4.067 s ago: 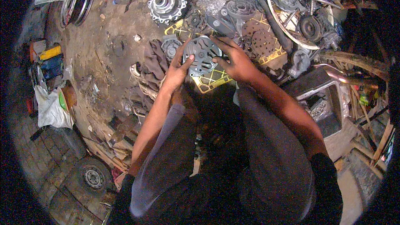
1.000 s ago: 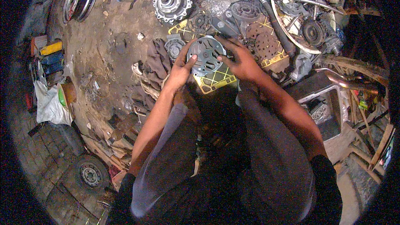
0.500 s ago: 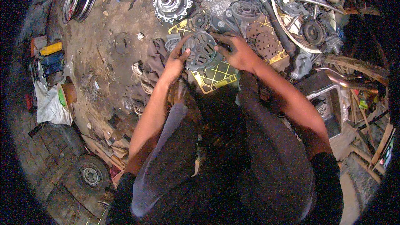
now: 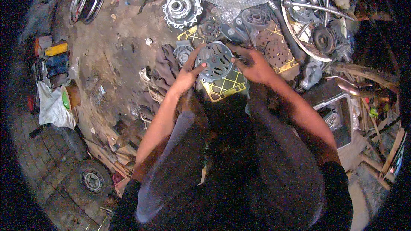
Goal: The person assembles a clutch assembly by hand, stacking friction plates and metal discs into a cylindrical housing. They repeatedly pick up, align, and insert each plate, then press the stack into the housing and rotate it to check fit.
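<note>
Press evenly with the left hand (image 4: pixel 188 75) and the right hand (image 4: pixel 257 66), both clamped on opposite edges of the slotted metal plate (image 4: pixel 214 60) at the upper middle of the frame, and support from beneath, perhaps with fingers hidden here.

My feed from the left head-worn fisheye, facing steeply down over the legs (image 4: pixel 284 149) — close, filling lower centre — left hand (image 4: pixel 187 77) and right hand (image 4: pixel 257 67) farther off, just above mid-frame, edges curving into dark rim.
</note>
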Tool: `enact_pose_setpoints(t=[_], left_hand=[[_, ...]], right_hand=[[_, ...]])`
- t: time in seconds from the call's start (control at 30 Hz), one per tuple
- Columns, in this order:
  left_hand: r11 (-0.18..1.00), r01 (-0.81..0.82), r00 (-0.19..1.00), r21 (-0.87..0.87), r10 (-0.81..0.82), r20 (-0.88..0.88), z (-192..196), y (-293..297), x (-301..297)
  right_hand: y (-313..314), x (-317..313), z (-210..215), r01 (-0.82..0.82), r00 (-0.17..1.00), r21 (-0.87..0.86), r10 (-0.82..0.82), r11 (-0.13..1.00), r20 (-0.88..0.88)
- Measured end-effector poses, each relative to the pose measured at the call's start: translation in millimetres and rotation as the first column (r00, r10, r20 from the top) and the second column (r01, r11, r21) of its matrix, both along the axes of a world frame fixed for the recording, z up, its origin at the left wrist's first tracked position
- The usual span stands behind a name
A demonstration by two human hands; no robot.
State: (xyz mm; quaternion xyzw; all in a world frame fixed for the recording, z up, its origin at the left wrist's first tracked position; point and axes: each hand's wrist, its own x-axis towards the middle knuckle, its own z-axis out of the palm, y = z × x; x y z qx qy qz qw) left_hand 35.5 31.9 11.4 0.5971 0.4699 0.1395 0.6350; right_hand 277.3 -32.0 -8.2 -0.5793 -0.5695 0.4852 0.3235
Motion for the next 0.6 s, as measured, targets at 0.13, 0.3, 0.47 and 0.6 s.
enact_pose_setpoints(t=[0.13, 0.3, 0.47, 0.6], left_hand=[[1.0, -0.004, 0.999, -0.002, 0.004, -0.048, 9.5, -4.6, 3.1], [0.998, 0.019, 0.998, 0.065, -0.023, 0.059, 0.8, -7.4, 4.6], [0.998, 0.011, 0.997, 0.06, -0.015, 0.071, -2.3, -8.9, 2.1], [0.996, -0.02, 0.981, -0.083, 0.036, 0.189, -18.7, -4.1, -2.9]], right_hand=[[-3.1, -0.3, 0.5, 0.023, 0.996, 0.037, -0.02, 0.999, -0.088], [-12.0, 2.6, -24.0, 0.027, 0.998, -0.076, -0.031, 0.997, -0.053], [-9.4, 2.1, -18.1, 0.022, 0.996, -0.09, -0.03, 0.996, -0.086], [-10.4, 1.2, -7.1, 0.044, 0.996, -0.132, -0.054, 0.99, -0.071]])
